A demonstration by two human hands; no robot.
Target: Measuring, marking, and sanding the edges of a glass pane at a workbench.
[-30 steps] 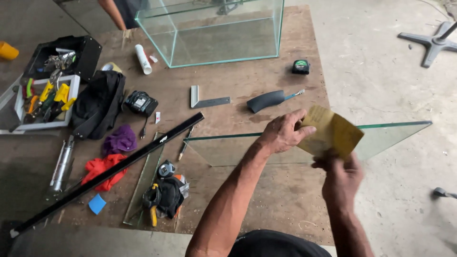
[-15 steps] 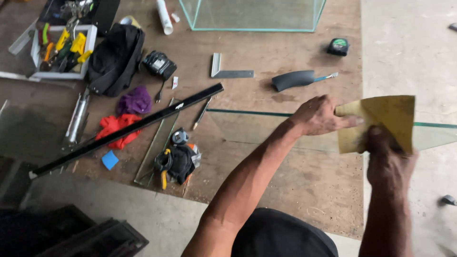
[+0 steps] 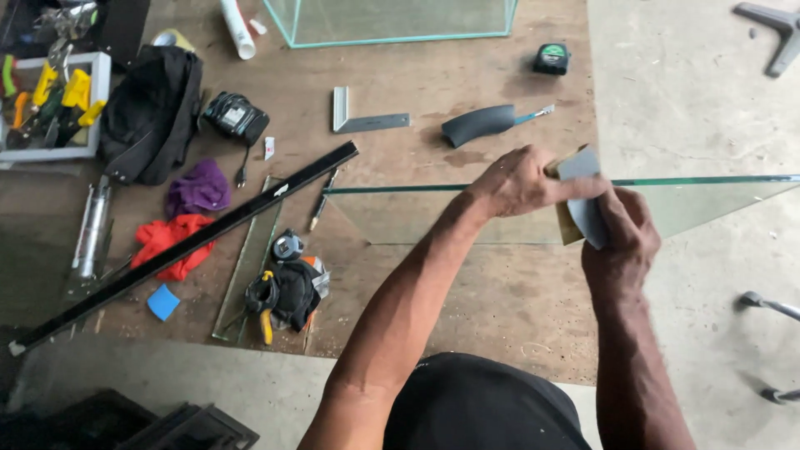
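Gripping a folded sheet of sandpaper [image 3: 583, 200] with both hands: left hand [image 3: 521, 182] pinching its top, right hand [image 3: 621, 237] closed round its lower part. Wrapped over the top edge of a glass pane [image 3: 433, 215] standing on edge, jutting past the tabletop's [image 3: 467, 283] right edge. Beyond the hands, toward the far edge: a black-handled scraper [image 3: 483, 123], a metal square [image 3: 362, 119], a tape measure [image 3: 552, 58] and a glass tank [image 3: 392, 21]. Left of the pane: a long black bar [image 3: 192, 242] lying slantwise, red rag [image 3: 171, 242], purple rag [image 3: 198, 187], black bag [image 3: 154, 112]. At the far left edge, a tool tray [image 3: 50, 104].
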